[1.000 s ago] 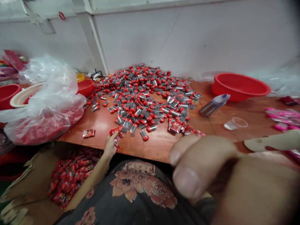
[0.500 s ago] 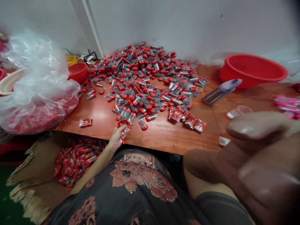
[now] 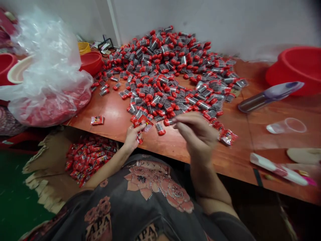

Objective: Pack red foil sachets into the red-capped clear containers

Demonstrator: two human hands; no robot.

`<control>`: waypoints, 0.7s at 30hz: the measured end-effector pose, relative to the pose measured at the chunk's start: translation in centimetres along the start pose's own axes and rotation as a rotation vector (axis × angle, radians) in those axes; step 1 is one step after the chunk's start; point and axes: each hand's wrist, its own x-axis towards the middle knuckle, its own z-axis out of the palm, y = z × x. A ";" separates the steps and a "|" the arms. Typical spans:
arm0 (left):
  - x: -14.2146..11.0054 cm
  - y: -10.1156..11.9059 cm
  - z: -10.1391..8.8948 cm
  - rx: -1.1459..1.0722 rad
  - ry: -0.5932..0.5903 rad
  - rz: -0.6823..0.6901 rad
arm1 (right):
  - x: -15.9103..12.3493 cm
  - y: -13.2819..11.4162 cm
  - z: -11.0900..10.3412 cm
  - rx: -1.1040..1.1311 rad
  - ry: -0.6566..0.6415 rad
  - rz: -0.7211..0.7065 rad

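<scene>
My left hand [image 3: 134,136] is closed on a few small red printed packets [image 3: 143,121] at the table's front edge. My right hand [image 3: 198,134], slightly blurred, hovers over the table with thumb and forefinger drawn together; whatever lies between them, if anything, cannot be made out. Close to its fingertips lies a clear tube with a red end [image 3: 168,122]. Another such tube [image 3: 160,129] rests between my hands. Behind them spreads a big heap of these red-ended tubes [image 3: 160,77] with dark contents. More red packets [image 3: 228,137] lie partly behind my right hand.
A single packet [image 3: 97,120] sits at left, near a clear plastic bag [image 3: 52,100] with red contents. Below is a cardboard box [image 3: 47,164] holding many packets. On the right are a red basin [image 3: 298,70], a scoop [image 3: 268,97] and a clear plastic cup [image 3: 288,126].
My right hand has come down from close to the camera to above the table. My left hand still grips the packets. The view has shifted, bringing more of the table's right side in.
</scene>
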 end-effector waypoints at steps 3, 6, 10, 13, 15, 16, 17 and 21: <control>-0.1 -0.1 0.4 -0.119 0.024 -0.018 | 2.1 1.1 3.6 0.006 -0.003 0.154; 0.0 -0.3 1.0 -0.186 0.046 -0.003 | 2.7 4.5 5.9 0.079 0.015 0.272; 0.1 -1.1 1.3 -0.238 -0.011 0.001 | 1.8 7.2 6.2 0.076 0.085 0.271; 0.2 -1.7 1.1 -0.282 -0.067 -0.056 | 1.0 7.8 5.9 -0.019 0.068 0.233; 0.1 -2.1 1.0 -0.293 -0.066 -0.088 | 0.6 8.1 5.8 -0.120 0.046 0.200; 0.1 -2.2 1.0 -0.292 -0.056 -0.093 | 0.4 8.3 5.8 -0.185 0.041 0.174; 0.1 -2.3 1.0 -0.288 -0.043 -0.091 | 0.3 8.4 5.8 -0.254 0.041 0.142; 0.2 -2.6 1.0 -0.264 0.004 -0.074 | 0.0 8.8 5.8 -0.465 0.042 -0.009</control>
